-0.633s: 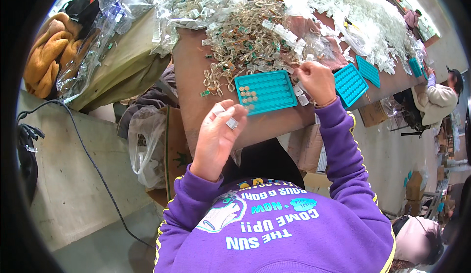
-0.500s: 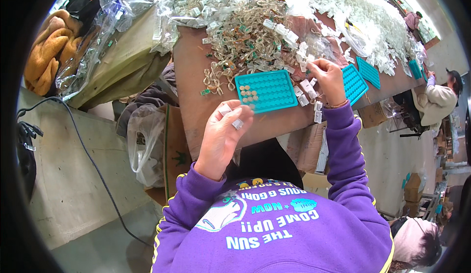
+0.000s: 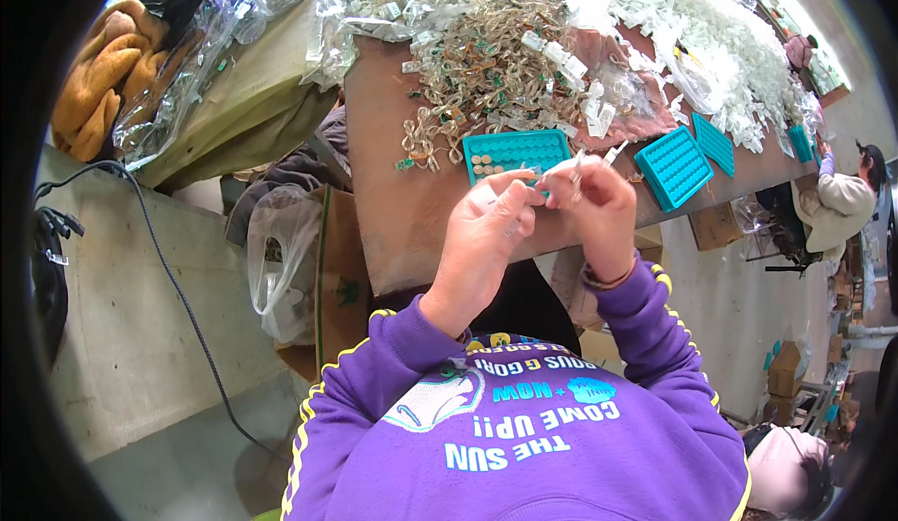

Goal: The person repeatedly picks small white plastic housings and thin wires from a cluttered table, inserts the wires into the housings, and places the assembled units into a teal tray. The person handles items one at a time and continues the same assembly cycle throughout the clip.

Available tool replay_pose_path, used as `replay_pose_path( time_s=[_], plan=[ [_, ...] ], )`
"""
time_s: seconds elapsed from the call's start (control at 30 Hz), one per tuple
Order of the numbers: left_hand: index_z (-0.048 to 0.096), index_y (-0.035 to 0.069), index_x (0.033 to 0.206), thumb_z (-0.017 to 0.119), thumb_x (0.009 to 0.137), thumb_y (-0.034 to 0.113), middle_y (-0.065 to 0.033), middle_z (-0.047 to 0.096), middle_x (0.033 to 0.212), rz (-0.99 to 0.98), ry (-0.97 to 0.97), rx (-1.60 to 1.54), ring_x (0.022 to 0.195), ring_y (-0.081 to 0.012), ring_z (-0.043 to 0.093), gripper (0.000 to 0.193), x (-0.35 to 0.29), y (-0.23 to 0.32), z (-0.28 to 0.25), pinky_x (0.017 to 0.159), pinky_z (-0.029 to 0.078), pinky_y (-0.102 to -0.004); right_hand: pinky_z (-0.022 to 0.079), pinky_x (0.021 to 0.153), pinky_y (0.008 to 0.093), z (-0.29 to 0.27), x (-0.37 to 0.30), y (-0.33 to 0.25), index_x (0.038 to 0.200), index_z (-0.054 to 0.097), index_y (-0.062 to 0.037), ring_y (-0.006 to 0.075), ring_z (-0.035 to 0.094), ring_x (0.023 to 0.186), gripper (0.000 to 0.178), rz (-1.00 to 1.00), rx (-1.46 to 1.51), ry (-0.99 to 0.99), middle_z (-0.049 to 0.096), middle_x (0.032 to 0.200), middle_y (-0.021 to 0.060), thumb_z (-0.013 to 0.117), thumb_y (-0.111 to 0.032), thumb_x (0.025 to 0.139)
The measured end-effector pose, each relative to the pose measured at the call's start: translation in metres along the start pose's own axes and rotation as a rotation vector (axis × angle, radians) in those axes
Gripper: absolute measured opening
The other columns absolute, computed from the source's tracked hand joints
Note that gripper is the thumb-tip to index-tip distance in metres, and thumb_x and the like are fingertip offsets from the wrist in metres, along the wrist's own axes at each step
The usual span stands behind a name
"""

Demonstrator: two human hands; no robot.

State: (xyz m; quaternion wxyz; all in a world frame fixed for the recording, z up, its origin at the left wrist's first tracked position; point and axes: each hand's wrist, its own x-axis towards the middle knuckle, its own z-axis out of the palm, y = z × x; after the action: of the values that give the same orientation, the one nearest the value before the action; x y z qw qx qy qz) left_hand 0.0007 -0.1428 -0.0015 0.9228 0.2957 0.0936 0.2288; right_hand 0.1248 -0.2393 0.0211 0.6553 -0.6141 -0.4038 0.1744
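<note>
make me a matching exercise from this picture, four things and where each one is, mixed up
1. left hand
2. round beige pieces
3. orange-brown cloth
4. translucent plastic bag

A. near the upper left rim of the picture
B. in the left part of the teal tray nearest the hands
C. against a cardboard box, left of the person
D. fingertips up against those of the right hand

Pairs: 1-D, 2-B, 3-A, 4-C
</note>
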Motion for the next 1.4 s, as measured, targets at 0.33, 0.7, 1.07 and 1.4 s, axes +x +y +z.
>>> replay_pose_path(
  time_s=[0.33,0.7,1.07,1.4],
  plan=[
    [0.068,0.002,0.104,0.065,0.092,0.011,-0.0027,0.063,0.105,0.271,0.032,0.363,0.092,-0.0096,0.057,0.015,-0.017,0.014,-0.018,0.084,0.045,-0.0248,0.054,0.086,0.0328,0.017,-0.034,0.004,0.124,0.052,-0.0007,0.018,0.065,0.098,0.031,0.452,0.861,-0.225,0.065,0.111,0.012,0.048,-0.022,0.102],
    [0.067,0.001,0.099,0.068,0.091,0.013,-0.0041,0.062,0.107,0.308,0.029,0.485,0.096,-0.011,0.057,0.014,-0.021,0.017,-0.032,0.086,0.046,-0.0259,0.054,0.075,0.028,0.03,-0.048,-0.007,0.102,0.059,-0.0019,0.0143,0.066,0.08,0.009,0.44,0.69,-0.043,0.066,0.089,0.0059,0.061,-0.004,0.093],
    [0.063,0.001,0.102,0.065,0.093,0.011,-0.0008,0.064,0.089,0.199,0.111,0.352,0.073,-0.0042,0.049,0.014,-0.023,0.013,-0.024,0.067,0.04,-0.0188,0.053,0.076,0.0355,0.018,-0.033,-0.02,0.1,0.067,-0.0054,0.0251,0.065,0.086,0.031,-0.493,-0.663,0.008,0.067,0.095,0.0077,0.075,0.0,0.07],
    [0.057,-0.001,0.116,0.063,0.093,0.01,-0.0089,0.064,0.11,-0.017,0.112,0.08,0.099,-0.0115,0.061,0.026,-0.029,0.018,-0.02,0.09,0.05,-0.0272,0.052,0.065,0.0274,0.031,-0.03,-0.003,0.099,0.066,-0.001,0.0164,0.065,0.072,0.02,-0.106,-0.285,-0.015,0.068,0.087,0.0071,0.072,-0.001,0.08]
  ],
)
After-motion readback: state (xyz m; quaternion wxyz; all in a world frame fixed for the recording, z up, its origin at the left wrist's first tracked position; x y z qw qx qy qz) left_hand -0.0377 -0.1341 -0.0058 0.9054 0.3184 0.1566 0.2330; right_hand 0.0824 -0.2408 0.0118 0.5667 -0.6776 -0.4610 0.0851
